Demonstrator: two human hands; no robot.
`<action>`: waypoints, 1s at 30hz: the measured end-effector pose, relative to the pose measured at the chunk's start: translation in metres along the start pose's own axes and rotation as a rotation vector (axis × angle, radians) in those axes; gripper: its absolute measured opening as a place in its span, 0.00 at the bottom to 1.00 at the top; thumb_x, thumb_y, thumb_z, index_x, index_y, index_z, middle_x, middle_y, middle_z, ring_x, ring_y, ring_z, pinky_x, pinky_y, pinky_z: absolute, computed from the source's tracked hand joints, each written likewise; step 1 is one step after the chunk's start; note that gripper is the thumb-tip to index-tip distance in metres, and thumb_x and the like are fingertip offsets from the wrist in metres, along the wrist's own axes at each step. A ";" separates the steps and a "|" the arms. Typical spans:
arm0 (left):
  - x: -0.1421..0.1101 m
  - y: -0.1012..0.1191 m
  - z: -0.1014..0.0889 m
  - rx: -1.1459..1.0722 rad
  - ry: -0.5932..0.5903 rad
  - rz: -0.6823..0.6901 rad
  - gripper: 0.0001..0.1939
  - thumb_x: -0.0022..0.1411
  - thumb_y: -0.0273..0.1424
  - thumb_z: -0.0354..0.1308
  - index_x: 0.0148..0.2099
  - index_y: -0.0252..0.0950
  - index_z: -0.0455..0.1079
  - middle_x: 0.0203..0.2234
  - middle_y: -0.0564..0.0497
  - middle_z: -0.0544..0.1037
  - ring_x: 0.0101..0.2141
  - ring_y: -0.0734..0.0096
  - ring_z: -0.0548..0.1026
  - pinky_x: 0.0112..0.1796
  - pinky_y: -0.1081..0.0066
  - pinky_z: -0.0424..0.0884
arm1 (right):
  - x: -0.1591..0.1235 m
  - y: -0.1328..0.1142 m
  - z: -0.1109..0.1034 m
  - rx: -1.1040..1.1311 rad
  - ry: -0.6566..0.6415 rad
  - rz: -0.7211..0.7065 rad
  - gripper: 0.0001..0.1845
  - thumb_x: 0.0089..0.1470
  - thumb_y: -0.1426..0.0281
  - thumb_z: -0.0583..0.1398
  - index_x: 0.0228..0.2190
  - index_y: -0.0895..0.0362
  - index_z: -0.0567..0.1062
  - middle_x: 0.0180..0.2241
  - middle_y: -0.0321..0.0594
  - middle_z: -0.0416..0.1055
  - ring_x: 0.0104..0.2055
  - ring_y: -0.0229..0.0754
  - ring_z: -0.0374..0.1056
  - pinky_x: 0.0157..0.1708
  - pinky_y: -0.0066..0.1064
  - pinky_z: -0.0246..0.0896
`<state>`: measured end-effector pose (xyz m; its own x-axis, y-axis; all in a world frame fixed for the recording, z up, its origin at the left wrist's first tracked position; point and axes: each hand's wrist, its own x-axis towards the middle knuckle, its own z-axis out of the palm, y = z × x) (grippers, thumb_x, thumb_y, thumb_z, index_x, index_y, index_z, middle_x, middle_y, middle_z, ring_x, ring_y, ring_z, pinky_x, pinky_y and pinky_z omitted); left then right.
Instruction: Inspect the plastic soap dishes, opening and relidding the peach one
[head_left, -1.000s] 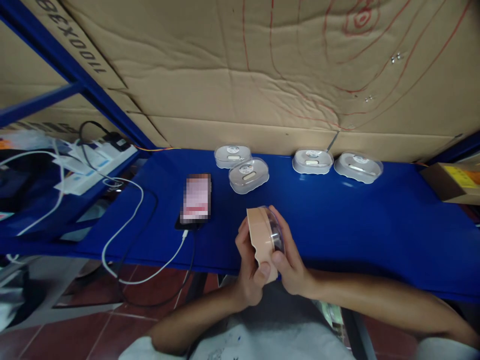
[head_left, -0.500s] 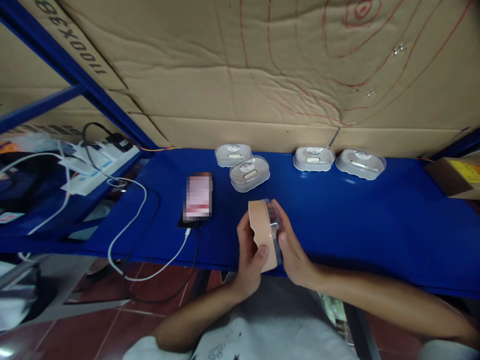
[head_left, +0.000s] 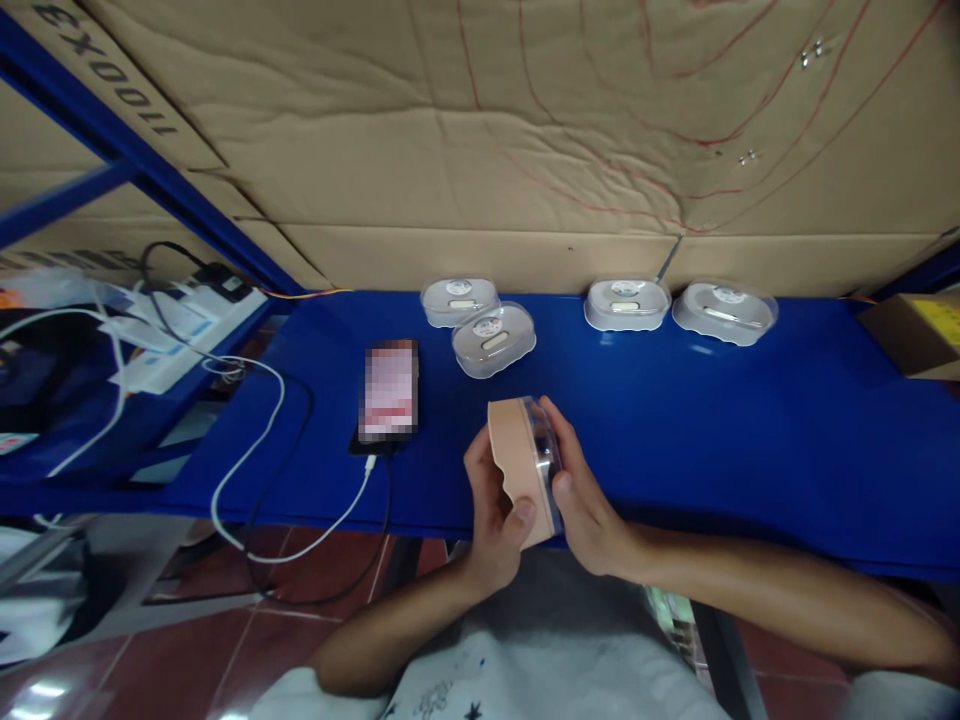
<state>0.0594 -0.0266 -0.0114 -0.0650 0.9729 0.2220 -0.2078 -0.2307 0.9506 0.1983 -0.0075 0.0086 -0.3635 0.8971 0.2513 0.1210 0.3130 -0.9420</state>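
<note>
Between my two hands, over the front edge of the blue table, I hold a beige oval container [head_left: 519, 450] with a clear lid [head_left: 545, 460], tipped on its side. My left hand [head_left: 496, 520] grips the beige body, thumb on its near side and fingers curled behind the wavy edge. My right hand [head_left: 589, 505] presses on the clear lid side, its fingers along the far edge and the thumb near the middle. What lies inside the container is hidden. Beyond my hands stand two similar containers with clear lids, a nearer one [head_left: 495, 340] and a farther one [head_left: 459, 302], touching or nearly so.
Two more lidded containers, one [head_left: 627, 306] and another [head_left: 726, 312], stand at the back right. A phone [head_left: 388, 395] with a white cable [head_left: 330, 545] lies left. A power strip [head_left: 191, 345] is farther left, a cardboard box [head_left: 911, 335] at right. Cardboard [head_left: 360, 180] walls the back.
The view has shifted slightly. Both hands still hold the container, which has turned a little so that more of its beige side faces me.
</note>
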 end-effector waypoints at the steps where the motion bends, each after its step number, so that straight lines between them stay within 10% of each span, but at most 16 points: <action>1: 0.000 0.000 0.000 0.011 -0.013 0.018 0.38 0.67 0.55 0.60 0.71 0.49 0.53 0.66 0.43 0.67 0.63 0.47 0.71 0.61 0.48 0.71 | 0.000 0.001 0.000 -0.001 -0.005 -0.016 0.40 0.73 0.43 0.43 0.76 0.43 0.37 0.78 0.44 0.42 0.79 0.56 0.43 0.76 0.57 0.44; 12: 0.017 0.009 -0.023 0.188 -0.238 -0.006 0.40 0.71 0.49 0.60 0.77 0.48 0.49 0.76 0.41 0.52 0.75 0.43 0.50 0.72 0.40 0.47 | 0.028 0.000 -0.036 -0.017 -0.037 0.003 0.45 0.67 0.48 0.61 0.75 0.43 0.47 0.74 0.48 0.54 0.74 0.58 0.57 0.71 0.57 0.57; 18: 0.028 0.011 -0.040 0.356 -0.031 0.058 0.34 0.76 0.38 0.56 0.76 0.57 0.48 0.77 0.47 0.47 0.76 0.50 0.49 0.71 0.41 0.51 | 0.065 0.003 -0.079 -0.604 -0.105 -0.270 0.50 0.54 0.60 0.74 0.70 0.50 0.58 0.72 0.56 0.59 0.74 0.66 0.55 0.68 0.65 0.56; 24: 0.024 0.016 -0.036 0.709 -0.210 0.178 0.27 0.74 0.33 0.57 0.71 0.50 0.59 0.74 0.40 0.54 0.73 0.43 0.56 0.67 0.39 0.59 | 0.097 0.014 -0.099 -0.783 -0.405 -0.314 0.45 0.57 0.52 0.71 0.70 0.49 0.64 0.74 0.54 0.56 0.75 0.66 0.54 0.68 0.67 0.54; 30: 0.022 0.018 -0.027 1.070 -0.505 0.361 0.28 0.72 0.31 0.58 0.71 0.44 0.62 0.75 0.34 0.56 0.72 0.38 0.58 0.66 0.31 0.56 | 0.138 0.040 -0.153 -1.052 -0.059 -0.204 0.31 0.75 0.53 0.47 0.70 0.52 0.63 0.75 0.52 0.55 0.78 0.56 0.49 0.74 0.58 0.46</action>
<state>0.0282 -0.0095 0.0044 0.4801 0.8079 0.3419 0.6612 -0.5894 0.4642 0.2941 0.1759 0.0399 -0.5072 0.7899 0.3447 0.7777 0.5918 -0.2121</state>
